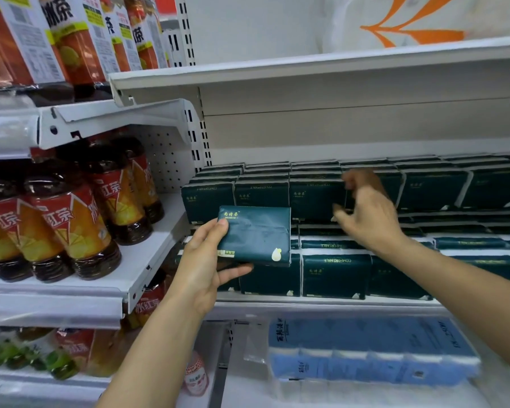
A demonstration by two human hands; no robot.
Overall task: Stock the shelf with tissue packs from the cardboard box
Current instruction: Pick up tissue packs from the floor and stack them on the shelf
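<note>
A: What is in the left hand?

B: A single dark green tissue pack. The fingers lie along its left edge and the thumb curls under its bottom edge, so the pack is pinched between them and held upright, its printed face toward the camera, just in front of the shelf.

A: And the right hand?

B: It reaches in from about four o'clock, up at the top row of stocked packs. It is blurred. The fingers look loosely curled against a pack front, but whether they pinch anything I cannot tell.

A: Where do the stocked packs sit?

B: On the white shelf, in two layers. The upper layer stands on edge in a long row running toward three o'clock; the lower layer stands at the front lip, with flat packs lying behind it. The held pack overlaps the left end of both layers.

A: Anything around it?

B: At nine o'clock, bottles of red tea stand on a neighbouring shelf, with more bottles at eleven o'clock on the shelf above. At six o'clock, below the tissue shelf, lies a blue bundle of paper rolls in clear wrap.
</note>
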